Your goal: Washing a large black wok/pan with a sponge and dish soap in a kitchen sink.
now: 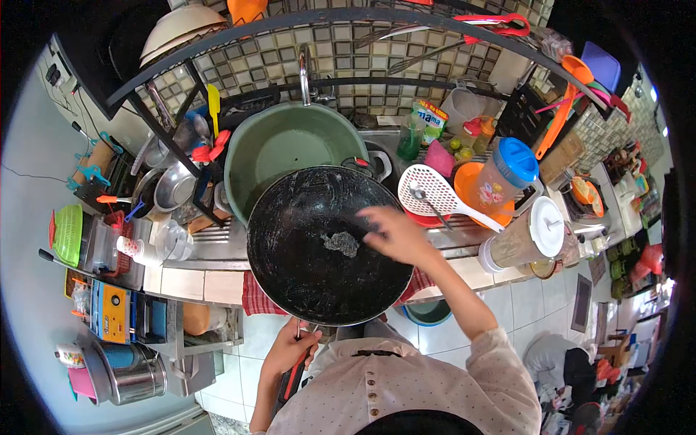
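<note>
A large black wok (304, 283) with soapy streaks inside is tilted over the counter's front edge, its far rim overlapping a green plastic basin (293, 136). My left hand (291, 345) grips the wok's red-and-black handle (293, 375) near my body. A grey metal scouring pad (341, 244) lies on the wok's inner surface. Just right of the pad, my right hand (397, 234) hovers or rests over the wok, slightly blurred, fingers apart and nothing visible in them. Whether its fingertips touch the wok I cannot tell. The basin sits under a chrome faucet (304, 76).
To the right are a white skimmer (429, 190) with a spoon (421, 196), a blue-lidded pitcher (497, 174) and a white-lidded container (524, 234). A black rack (348, 16) arches overhead. Metal bowls (175, 189) stand left. A red checked cloth (261, 296) hangs below the wok.
</note>
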Available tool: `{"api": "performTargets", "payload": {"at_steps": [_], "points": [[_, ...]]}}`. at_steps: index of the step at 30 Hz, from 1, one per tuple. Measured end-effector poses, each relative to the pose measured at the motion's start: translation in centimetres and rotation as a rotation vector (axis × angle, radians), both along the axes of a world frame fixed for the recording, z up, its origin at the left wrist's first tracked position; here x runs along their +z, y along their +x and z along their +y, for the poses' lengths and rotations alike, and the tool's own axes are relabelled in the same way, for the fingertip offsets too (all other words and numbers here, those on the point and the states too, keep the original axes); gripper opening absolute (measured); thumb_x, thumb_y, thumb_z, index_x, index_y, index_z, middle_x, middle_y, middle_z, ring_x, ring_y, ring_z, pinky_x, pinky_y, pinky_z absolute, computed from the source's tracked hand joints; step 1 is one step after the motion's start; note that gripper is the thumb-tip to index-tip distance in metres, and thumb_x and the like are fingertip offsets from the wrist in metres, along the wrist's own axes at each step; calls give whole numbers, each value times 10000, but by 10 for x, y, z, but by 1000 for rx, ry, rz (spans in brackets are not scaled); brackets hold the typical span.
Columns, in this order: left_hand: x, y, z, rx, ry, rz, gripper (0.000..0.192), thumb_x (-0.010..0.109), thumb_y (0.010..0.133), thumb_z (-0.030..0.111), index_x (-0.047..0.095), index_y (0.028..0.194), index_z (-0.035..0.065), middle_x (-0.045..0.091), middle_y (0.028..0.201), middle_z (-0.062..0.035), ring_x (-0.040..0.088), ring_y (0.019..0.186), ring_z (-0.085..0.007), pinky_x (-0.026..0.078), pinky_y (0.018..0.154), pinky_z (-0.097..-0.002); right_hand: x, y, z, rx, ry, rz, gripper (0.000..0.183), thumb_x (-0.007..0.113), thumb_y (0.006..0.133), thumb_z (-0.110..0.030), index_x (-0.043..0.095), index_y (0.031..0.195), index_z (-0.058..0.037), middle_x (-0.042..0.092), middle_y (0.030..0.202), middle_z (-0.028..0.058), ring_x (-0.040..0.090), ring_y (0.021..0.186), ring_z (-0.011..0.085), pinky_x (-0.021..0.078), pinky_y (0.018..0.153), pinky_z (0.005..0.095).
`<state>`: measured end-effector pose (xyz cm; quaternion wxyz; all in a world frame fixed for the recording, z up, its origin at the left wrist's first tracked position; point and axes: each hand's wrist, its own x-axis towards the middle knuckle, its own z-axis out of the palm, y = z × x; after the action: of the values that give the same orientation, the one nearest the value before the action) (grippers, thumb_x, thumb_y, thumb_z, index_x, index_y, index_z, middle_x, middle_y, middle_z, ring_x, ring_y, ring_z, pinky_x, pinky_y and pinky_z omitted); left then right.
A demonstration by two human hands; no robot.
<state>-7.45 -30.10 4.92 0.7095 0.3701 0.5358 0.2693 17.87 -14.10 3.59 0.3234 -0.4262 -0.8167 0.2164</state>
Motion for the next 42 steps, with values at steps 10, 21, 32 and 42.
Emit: {"api": "performTargets", "payload": {"at_steps": [10, 21, 32, 42], "points": [[15, 24, 12, 27, -42, 34, 190, 505, 840, 64, 373, 976, 49, 466, 558, -51, 437, 391, -121, 352, 351, -248, -53, -13, 43, 242, -155, -455, 356, 559, 682, -88, 473, 1022, -148, 471, 988, 195, 551, 836, 381, 462, 720, 448], [24, 29, 38, 65, -10, -12, 194, 515, 845, 110, 394, 985, 53, 470, 556, -29, 442, 396, -101, 345, 347, -224, -3, 163, 158, -800, 213, -206, 304, 605, 696, -153, 558, 996, -142, 545, 954, 167, 556, 862, 346, 462, 678, 437], [41, 5, 80, 32, 54, 34, 215, 515, 816, 79, 403, 997, 46, 469, 539, -18, 430, 352, -92, 325, 320, -212, 31, 42, 181, -238, 55, 45, 288, 577, 765, -229, 573, 1017, -90, 605, 882, 131, 592, 712, 251, 457, 672, 336], [31, -4, 113, 16, 48, -22, 215, 519, 830, 101, 373, 977, 42, 462, 559, -35, 430, 375, -109, 339, 344, -242, -24, 2, 330, -90, -341, -5, 516, 409, 876, -414, 419, 1233, -42, 488, 1195, 117, 450, 1091, 215, 327, 912, 301]]}}
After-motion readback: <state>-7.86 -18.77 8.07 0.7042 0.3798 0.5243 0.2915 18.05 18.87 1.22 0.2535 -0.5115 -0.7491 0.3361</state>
